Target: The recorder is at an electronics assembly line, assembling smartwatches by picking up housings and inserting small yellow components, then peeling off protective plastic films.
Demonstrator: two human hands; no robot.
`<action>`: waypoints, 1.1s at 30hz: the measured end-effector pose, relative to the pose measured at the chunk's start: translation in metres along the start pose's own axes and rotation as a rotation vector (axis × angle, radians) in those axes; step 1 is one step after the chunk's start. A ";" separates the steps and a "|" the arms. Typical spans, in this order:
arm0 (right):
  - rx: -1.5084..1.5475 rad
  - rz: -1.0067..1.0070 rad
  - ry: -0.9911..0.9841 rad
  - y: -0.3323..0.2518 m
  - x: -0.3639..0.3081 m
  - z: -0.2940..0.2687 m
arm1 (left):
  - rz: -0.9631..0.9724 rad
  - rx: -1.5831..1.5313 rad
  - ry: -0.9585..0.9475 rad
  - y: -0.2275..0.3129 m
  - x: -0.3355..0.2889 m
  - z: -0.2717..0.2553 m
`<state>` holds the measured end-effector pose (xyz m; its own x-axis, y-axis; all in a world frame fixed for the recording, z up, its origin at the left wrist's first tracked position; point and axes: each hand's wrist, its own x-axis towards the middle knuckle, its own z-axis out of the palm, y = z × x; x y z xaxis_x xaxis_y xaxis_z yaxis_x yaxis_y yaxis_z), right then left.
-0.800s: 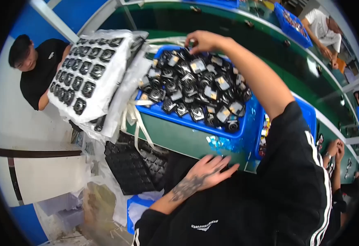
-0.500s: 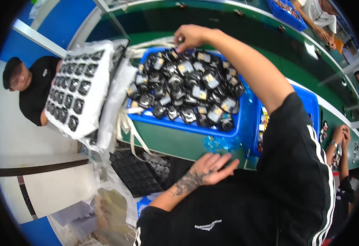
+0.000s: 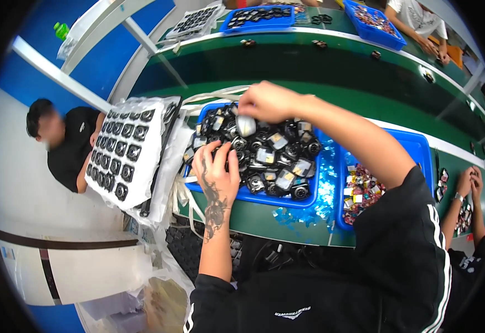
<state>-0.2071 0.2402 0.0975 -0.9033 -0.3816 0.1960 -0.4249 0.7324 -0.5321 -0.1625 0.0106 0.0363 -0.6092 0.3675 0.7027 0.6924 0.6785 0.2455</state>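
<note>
A blue tray (image 3: pixel 309 204) holds a heap of small black squarish devices (image 3: pixel 278 140), some with pale square labels and some with round, lens-like fronts. My right hand (image 3: pixel 270 102) is closed over the far side of the heap. From its fingers hangs one device with a pale, rounded face (image 3: pixel 246 126), blurred by motion. My tattooed left hand (image 3: pixel 217 172) reaches over the tray's near left part, its fingers bent and apart against the black devices. Whether its fingertips grip one is hidden.
Left of the tray, a tilted white sheet (image 3: pixel 121 150) carries rows of black devices. Another blue tray (image 3: pixel 428 141) of small colourful wrapped pieces (image 3: pixel 364 191) stands right. Blue flakes (image 3: pixel 326 172) lie between the trays. Co-workers are at left, far right and across the green bench (image 3: pixel 264 221).
My left hand has risen from the bench's near edge onto the heap. The right hand has shifted slightly nearer and now lifts a pale-faced device. The whole view has tilted upward.
</note>
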 end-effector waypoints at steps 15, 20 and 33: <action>-0.489 0.321 0.733 -0.115 -0.313 -0.118 | 0.181 0.043 -0.278 0.001 -0.020 0.006; -0.169 0.664 0.726 -0.122 -0.383 -0.005 | 0.284 0.024 -0.239 0.015 -0.017 0.019; -0.220 0.774 1.055 -0.128 -0.380 0.131 | 0.387 -0.105 0.247 0.005 -0.034 0.015</action>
<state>0.1984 0.2175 -0.0164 -0.4856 0.7174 0.4996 0.3067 0.6750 -0.6710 -0.1444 0.0113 0.0035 -0.1969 0.4096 0.8908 0.8935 0.4489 -0.0089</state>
